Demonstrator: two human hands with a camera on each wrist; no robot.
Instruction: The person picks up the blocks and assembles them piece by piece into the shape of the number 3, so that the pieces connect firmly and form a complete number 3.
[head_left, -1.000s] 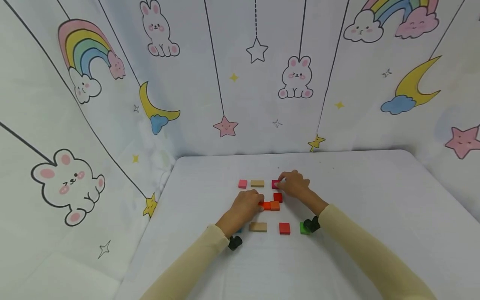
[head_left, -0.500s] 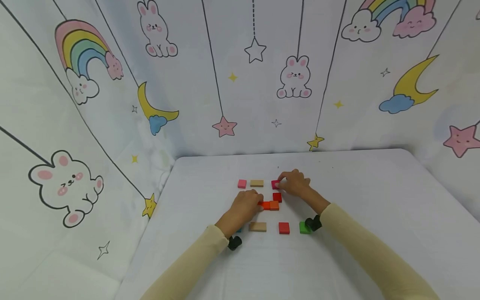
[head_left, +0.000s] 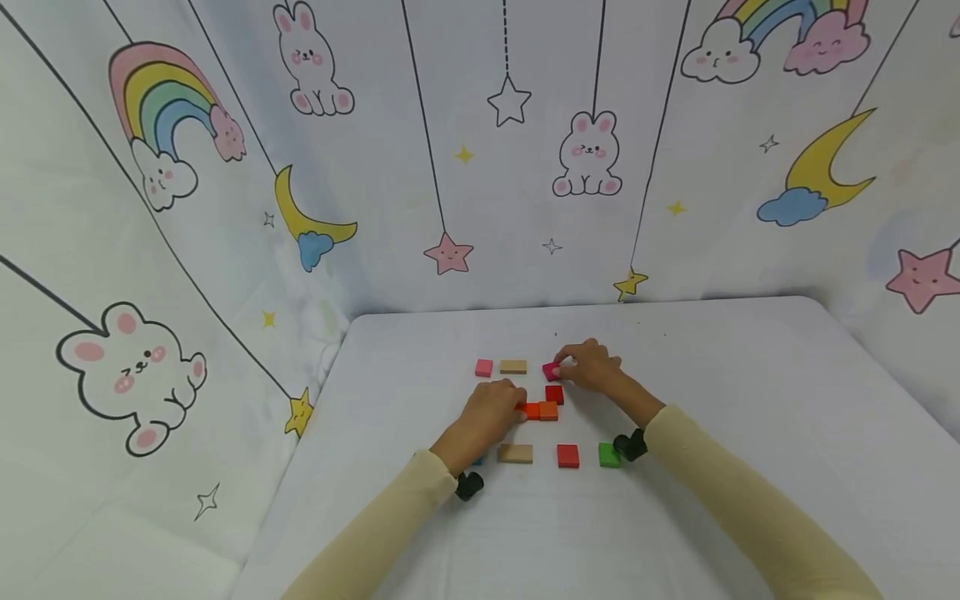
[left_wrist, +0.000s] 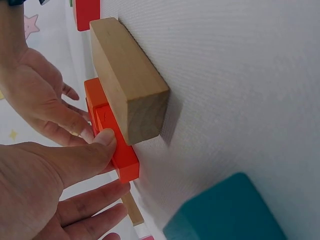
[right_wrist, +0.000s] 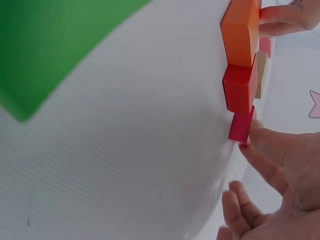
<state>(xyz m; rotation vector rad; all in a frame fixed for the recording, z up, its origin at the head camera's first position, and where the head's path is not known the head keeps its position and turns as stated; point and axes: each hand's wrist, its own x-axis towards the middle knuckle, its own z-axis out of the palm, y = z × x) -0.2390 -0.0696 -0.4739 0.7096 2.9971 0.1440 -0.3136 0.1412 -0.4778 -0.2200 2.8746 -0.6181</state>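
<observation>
My left hand (head_left: 491, 410) pinches a red-orange block (left_wrist: 119, 150) between thumb and fingers. End to end with it lies an orange block (head_left: 549, 411), and a red block (head_left: 554, 395) stands at that one's far side. Thumb and forefinger of my right hand (head_left: 590, 367) grip a crimson-pink block (right_wrist: 241, 125), held slightly turned just beyond the red one. In the right wrist view this hand's other fingers spread away from the block. A plain wooden block (left_wrist: 127, 80) rises close in front of the orange pieces in the left wrist view.
Behind the hands lie a pink block (head_left: 484, 367) and a wooden block (head_left: 513, 367). Nearer me are another red block (head_left: 567, 456), a green block (head_left: 609, 455) and a teal block (left_wrist: 225, 215), partly hidden by my left wrist in the head view. White cloth covers the table (head_left: 712, 517).
The crimson-pink block in my right hand has turned a little and shifted slightly toward the red block. My left hand stays on the red-orange block.
</observation>
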